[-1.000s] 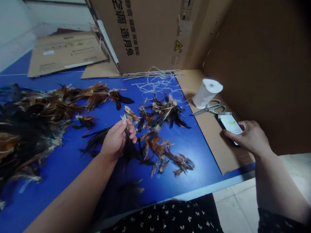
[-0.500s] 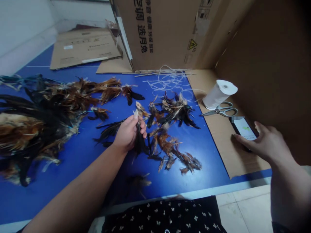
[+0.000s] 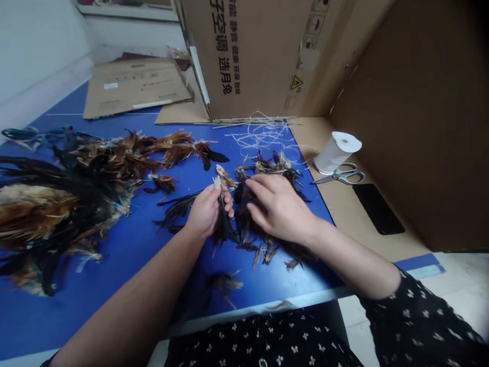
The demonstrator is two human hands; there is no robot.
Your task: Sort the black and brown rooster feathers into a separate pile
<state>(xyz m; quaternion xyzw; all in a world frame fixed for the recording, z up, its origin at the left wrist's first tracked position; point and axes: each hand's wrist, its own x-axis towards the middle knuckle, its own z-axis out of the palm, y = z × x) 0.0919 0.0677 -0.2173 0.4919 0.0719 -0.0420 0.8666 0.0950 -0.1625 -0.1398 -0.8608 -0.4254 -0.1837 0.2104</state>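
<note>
My left hand (image 3: 208,209) is closed around a small bunch of black feathers (image 3: 224,224), with the pale quill ends poking out above the thumb. Just to its right, my right hand (image 3: 280,206) hovers over or rests on loose feathers (image 3: 269,250), its fingers bent and apart; whether the fingertips touch any feather is hard to tell. Part of the loose pile (image 3: 263,165) shows beyond this hand, dark and brown mixed. More black feathers (image 3: 179,206) lie left of my left hand.
Large feather bundles (image 3: 91,188) cover the table's left side. Tangled white string (image 3: 263,130) and thin sticks lie at the back. On cardboard at right are a white spool (image 3: 338,152), scissors (image 3: 342,176) and a dark phone (image 3: 378,209). Cardboard boxes (image 3: 260,56) stand behind.
My right hand has moved left from the phone to the loose feathers beside my left hand. The phone's screen has gone from lit to dark. The left hand keeps its hold.
</note>
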